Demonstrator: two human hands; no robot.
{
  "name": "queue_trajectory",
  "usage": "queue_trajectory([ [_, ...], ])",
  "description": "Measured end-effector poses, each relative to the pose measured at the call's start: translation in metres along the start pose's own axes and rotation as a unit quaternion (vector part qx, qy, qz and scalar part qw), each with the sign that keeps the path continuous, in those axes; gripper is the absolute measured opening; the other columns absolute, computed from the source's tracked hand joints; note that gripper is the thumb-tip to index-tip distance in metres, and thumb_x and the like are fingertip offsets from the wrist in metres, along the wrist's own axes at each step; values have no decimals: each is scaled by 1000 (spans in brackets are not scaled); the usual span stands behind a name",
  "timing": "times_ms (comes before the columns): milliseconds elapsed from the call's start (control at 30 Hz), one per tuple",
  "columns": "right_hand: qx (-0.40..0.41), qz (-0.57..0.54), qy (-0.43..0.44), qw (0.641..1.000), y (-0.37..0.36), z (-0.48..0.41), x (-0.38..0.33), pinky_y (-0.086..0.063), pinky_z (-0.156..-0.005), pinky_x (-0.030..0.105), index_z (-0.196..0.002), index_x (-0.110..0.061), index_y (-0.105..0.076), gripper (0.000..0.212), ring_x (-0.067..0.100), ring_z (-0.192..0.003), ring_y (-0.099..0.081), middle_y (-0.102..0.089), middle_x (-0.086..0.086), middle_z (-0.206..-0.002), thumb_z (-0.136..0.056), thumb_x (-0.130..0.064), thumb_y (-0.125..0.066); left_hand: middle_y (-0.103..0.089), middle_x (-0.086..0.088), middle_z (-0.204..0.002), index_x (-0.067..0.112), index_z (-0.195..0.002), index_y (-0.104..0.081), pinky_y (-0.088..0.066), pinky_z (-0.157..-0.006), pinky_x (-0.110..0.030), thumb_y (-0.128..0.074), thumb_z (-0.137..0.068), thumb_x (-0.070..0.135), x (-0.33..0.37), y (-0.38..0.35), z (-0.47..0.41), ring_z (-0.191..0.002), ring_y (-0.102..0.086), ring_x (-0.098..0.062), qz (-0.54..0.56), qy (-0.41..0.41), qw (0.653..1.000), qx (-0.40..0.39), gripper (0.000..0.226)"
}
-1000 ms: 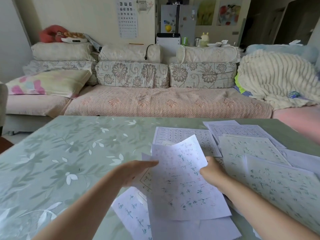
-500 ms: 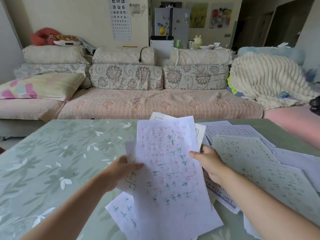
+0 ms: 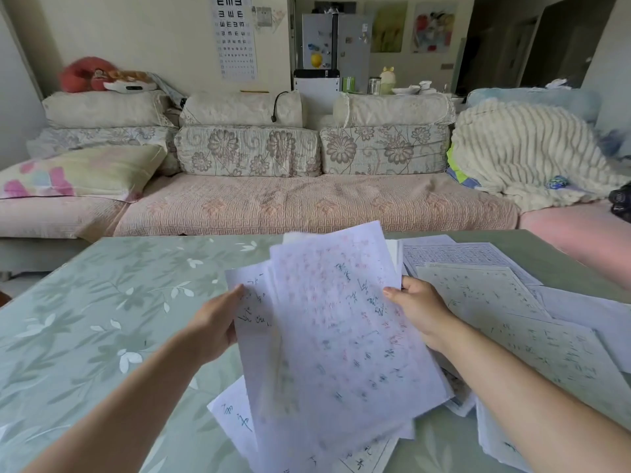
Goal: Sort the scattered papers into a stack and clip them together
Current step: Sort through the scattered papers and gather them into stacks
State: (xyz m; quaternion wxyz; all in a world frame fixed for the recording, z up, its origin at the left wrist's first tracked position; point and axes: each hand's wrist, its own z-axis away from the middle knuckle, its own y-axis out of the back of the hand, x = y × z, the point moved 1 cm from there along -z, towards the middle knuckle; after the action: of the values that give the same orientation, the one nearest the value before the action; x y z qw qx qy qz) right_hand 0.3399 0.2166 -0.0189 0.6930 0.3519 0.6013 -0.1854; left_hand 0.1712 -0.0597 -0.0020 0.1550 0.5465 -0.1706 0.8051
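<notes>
I hold a loose bundle of white handwritten sheets [image 3: 327, 336] upright above the table, slightly fanned and blurred. My left hand [image 3: 215, 326] grips its left edge and my right hand [image 3: 415, 308] grips its right edge. More written sheets [image 3: 532, 336] lie scattered flat on the table to the right, overlapping each other. Another sheet [image 3: 228, 414] lies on the table under the bundle, near me. No clip is visible.
The table [image 3: 85, 319] has a pale green cloth with a leaf pattern. Behind its far edge stands a long sofa [image 3: 307, 206] with cushions and a cream blanket [image 3: 519, 151] at the right.
The sheets went from lying low over the table to being lifted and tilted upright between both hands. More sheets have joined the bundle, and both hands have risen with it.
</notes>
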Motion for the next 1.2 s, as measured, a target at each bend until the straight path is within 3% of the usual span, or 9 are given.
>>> queue_trajectory([
  [167,-59,42,36,997,-16,6,-1,-50,-80,36,-106,-20,-69,14,29,-87,-68,-74,14,-99,-98,-20,-57,-72,-13,-111,13,-116,-68,-55,-82,-43,-31,-98,57,1,-4,1,-94,-71,-27,-1,-24,997,-75,60],
  [300,-21,96,51,994,-32,11,-1,-31,-61,28,-108,-4,-59,21,17,-62,-38,-46,7,-74,-99,-23,-52,-70,-13,-116,15,-119,-68,-47,-90,-42,-18,-87,77,1,-13,8,-105,-67,-27,30,-30,987,-153,86],
  [367,-1,106,48,993,-39,13,1,-28,-62,30,-96,1,-50,24,17,-65,-34,-39,6,-77,-98,-23,-51,-69,-15,-118,10,-124,-63,-50,-94,-49,-43,-91,65,-3,-20,8,-106,-68,-28,-4,-71,987,-143,66],
  [433,7,93,43,995,-44,16,1,-33,-68,32,-88,-8,-46,20,17,-70,-40,-43,1,-82,-97,-25,-51,-69,-23,-112,-4,-120,-61,-52,-93,-51,-69,-88,27,-7,-21,4,-98,-70,-33,-25,-96,990,-101,45],
  [500,-10,61,32,998,-47,21,-1,-46,-92,39,-122,-16,-52,36,16,-102,-57,-57,-7,-113,-91,-35,-57,-70,-25,-107,-8,-116,-61,-53,-92,-52,-72,-83,6,-10,-20,2,-96,-70,-36,-23,-101,991,-91,38],
  [567,-28,-23,2,999,-47,23,-2,-50,-99,48,-138,-24,-45,58,21,-115,-61,-62,-5,-129,-85,-33,-65,-70,-24,-107,-7,-119,-59,-52,-93,-55,-73,-81,5,-7,-20,4,-99,-69,-38,-4,-94,990,-100,42],
  [767,-79,-69,17,994,-39,28,-23,-55,-94,46,-116,-10,-65,28,26,-102,-70,-74,10,-111,-92,2,-61,-71,-21,-108,3,-115,-65,-54,-89,-53,-69,-84,2,17,-23,14,-98,-69,-38,40,-142,985,-94,31],
  [1033,6,-137,167,976,-19,39,-85,-55,-88,35,-111,-17,-67,32,18,-101,-71,-75,1,-107,-91,6,-59,-76,-5,-95,11,-105,-68,-59,-71,-32,-72,-84,5,65,-46,54,-86,-73,-18,54,-322,945,-14,23],
  [1200,-31,-98,146,984,-16,51,-71,-55,-90,37,-122,-17,-58,42,17,-104,-70,-74,0,-111,-89,8,-58,-73,-4,-101,11,-114,-59,-58,-73,-30,-77,-79,5,47,-51,62,-91,-72,-17,-8,-368,930,14,40],
])
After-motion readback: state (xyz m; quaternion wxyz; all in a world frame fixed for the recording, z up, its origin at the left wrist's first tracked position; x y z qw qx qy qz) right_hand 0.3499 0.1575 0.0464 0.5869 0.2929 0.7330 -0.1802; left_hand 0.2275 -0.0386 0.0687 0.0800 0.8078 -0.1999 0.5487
